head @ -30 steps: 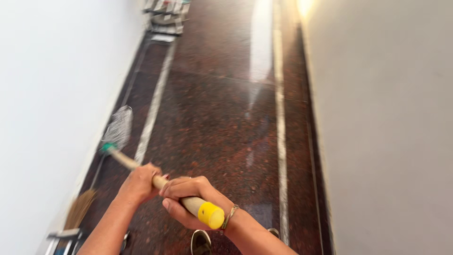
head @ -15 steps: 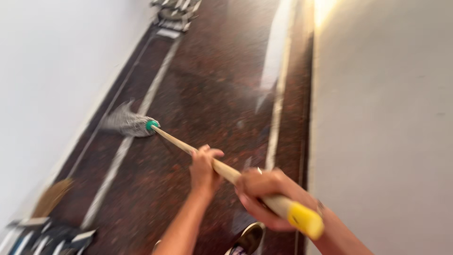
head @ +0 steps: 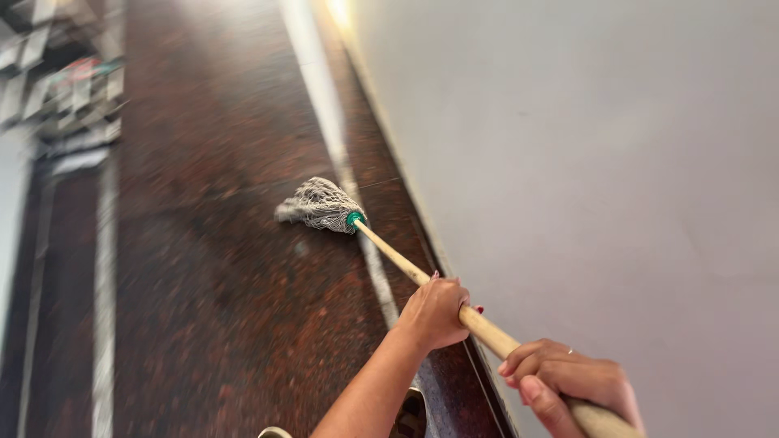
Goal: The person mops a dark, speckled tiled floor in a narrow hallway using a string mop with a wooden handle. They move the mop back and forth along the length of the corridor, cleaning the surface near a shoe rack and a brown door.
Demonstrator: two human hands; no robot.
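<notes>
Down on the dark speckled floor [head: 203, 268], the mop [head: 323, 206] lies with its grey string head flattened against the stone, just beside a pale stripe [head: 337, 122] that runs along the foot of the wall [head: 584, 162]. Its wooden handle [head: 398, 258] slants back from a green collar toward the person. The left hand [head: 436, 312] is wrapped around the handle midway, fingers curled tight over it; the right hand [head: 568, 381] is closed around the upper end, near the frame's lower edge. How much of the floor is mopped I cannot tell: the stone shines along its length, but blur hides any wet-dry edge, so the stretch near the wall looks to be the part in hand. A shoe tip [head: 410, 414] shows below the left forearm. Far left, a blurred rack [head: 65, 81] stands against the opposite side of this narrow corridor.
</notes>
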